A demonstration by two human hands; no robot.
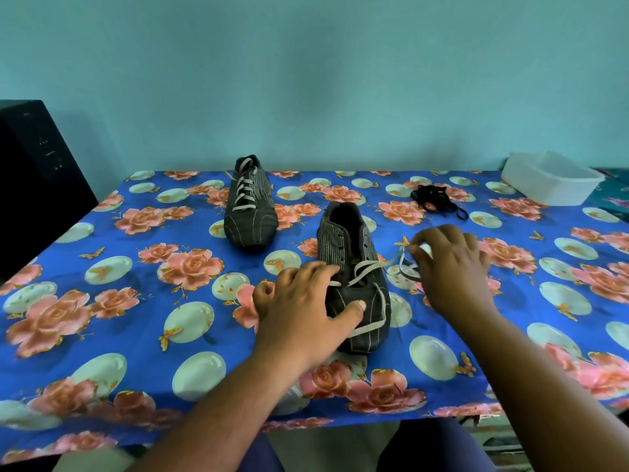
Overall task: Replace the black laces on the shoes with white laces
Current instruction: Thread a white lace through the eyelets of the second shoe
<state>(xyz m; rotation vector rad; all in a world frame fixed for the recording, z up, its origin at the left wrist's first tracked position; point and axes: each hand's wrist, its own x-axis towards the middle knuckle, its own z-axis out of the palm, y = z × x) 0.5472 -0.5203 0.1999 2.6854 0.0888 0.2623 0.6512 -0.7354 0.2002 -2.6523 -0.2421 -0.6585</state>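
Pinching the white lace [401, 264] just right of the near shoe [354, 277], the right hand [449, 264] works while the left hand [306, 308] presses spread on its toe; heel points away.

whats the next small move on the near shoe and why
Probably thread the white lace end pinched by the right hand into the next empty eyelet: the near shoe has only its lowest eyelets laced, while the left hand steadies its toe.

We logged: matt striped cloth shoes [354, 267]; flat woven white lace [369, 267]; smooth printed cloth on worktop [136, 301]; translucent plastic tub [551, 178].
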